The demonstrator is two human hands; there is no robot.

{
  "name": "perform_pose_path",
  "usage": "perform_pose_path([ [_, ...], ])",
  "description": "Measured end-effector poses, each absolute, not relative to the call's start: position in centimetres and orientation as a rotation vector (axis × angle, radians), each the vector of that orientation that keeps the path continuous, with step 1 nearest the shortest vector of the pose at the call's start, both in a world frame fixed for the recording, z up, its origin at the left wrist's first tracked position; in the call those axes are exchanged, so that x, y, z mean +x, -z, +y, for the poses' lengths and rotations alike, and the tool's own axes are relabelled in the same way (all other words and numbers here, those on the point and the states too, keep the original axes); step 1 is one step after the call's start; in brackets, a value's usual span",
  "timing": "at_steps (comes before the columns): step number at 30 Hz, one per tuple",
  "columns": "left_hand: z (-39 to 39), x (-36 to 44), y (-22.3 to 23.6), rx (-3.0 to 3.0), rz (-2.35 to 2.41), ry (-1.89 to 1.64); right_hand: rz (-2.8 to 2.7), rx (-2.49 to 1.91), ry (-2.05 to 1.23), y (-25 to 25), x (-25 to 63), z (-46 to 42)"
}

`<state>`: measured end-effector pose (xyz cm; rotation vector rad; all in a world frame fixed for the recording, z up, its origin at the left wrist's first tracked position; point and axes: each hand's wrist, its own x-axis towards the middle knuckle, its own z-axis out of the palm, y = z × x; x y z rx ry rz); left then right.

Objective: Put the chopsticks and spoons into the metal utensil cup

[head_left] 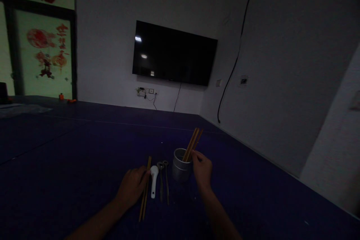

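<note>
My right hand (201,169) is closed in a pinch on wooden chopsticks (192,143) that stand tilted in a metal cup (180,167) on the dark blue floor mat. My left hand (134,186) rests on the mat with its fingers curled against a pair of wooden chopsticks (145,191) lying flat. Just right of these lie a white spoon (153,180) and two metal spoons (164,180), side by side between my hands.
The blue mat (84,150) spreads wide in a dim room. A black television (174,53) hangs on the far wall above sockets. A cable runs down the right wall (281,82). A window with red paper decorations (45,52) is at left.
</note>
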<state>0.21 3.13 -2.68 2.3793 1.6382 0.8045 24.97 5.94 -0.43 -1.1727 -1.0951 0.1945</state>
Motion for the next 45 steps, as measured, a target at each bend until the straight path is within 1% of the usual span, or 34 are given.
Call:
perform_pose_path([
  [10, 2.8, 0.3, 2.2, 2.366, 1.635, -0.781, -1.136, -1.18, -0.334, 0.8, 25.1, 6.2],
  [14, 2.7, 0.3, 2.1, 2.364, 1.618, -0.78, -1.165, -1.218, -0.327, 0.9, 25.2, 6.2],
  [17, 2.7, 0.3, 2.1, 2.362, 1.615, -0.789, -1.091, -1.285, -0.197, 0.6, 25.1, 5.9],
  [21, 2.8, 0.2, 2.2, 2.367, 1.652, -0.817, -0.989, -1.266, 0.197, -0.8, 24.3, 4.2],
  [24, 2.7, 0.3, 2.0, 2.375, 1.752, -0.799, -1.143, -1.204, 0.287, -1.4, 22.7, 2.4],
  [28, 2.4, 0.5, 1.6, 2.408, 1.88, -0.71, -1.671, -1.144, 0.273, -0.7, 19.3, 0.6],
  [31, 2.1, 0.6, 1.4, 2.454, 1.907, -0.632, -2.039, -1.188, 0.294, 0.3, 17.1, 0.0],
  [34, 1.9, 0.7, 1.3, 2.515, 1.888, -0.566, -2.267, -1.266, 0.243, 1.0, 16.0, -0.1],
  [38, 1.9, 0.7, 1.5, 2.577, 1.873, -0.496, -2.331, -1.358, 0.197, 1.5, 16.0, 0.2],
  [45, 2.1, 0.9, 1.9, 2.582, 1.837, -0.517, -2.277, -1.412, 0.107, 2.2, 16.0, 0.5],
])
